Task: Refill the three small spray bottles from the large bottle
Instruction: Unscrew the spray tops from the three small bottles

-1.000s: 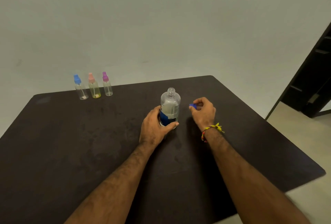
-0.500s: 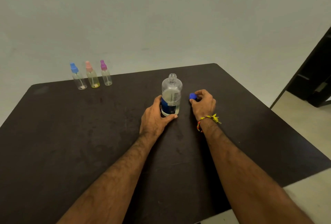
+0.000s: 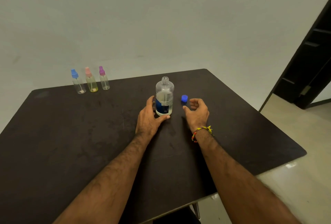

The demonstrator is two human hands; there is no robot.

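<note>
The large clear bottle (image 3: 164, 96) with a blue label stands upright and uncapped at the table's middle, about half full of pale liquid. My left hand (image 3: 149, 116) curls round its base, thumb in front. Its blue cap (image 3: 184, 98) lies on the table just right of it. My right hand (image 3: 197, 112) hovers beside the cap, fingers loosely curled, holding nothing. Three small spray bottles stand in a row at the far left: blue-topped (image 3: 77, 84), pink-topped (image 3: 91, 82) with yellowish liquid, and purple-topped (image 3: 103, 78).
The dark table (image 3: 71, 134) has its back edge near a pale wall. Its right edge drops to a light floor (image 3: 295, 188). A dark doorway or shelf unit (image 3: 313, 59) stands at the far right.
My right hand has set the blue cap on the table and drawn back from it. My left hand stays on the large bottle. The camera has tilted slightly.
</note>
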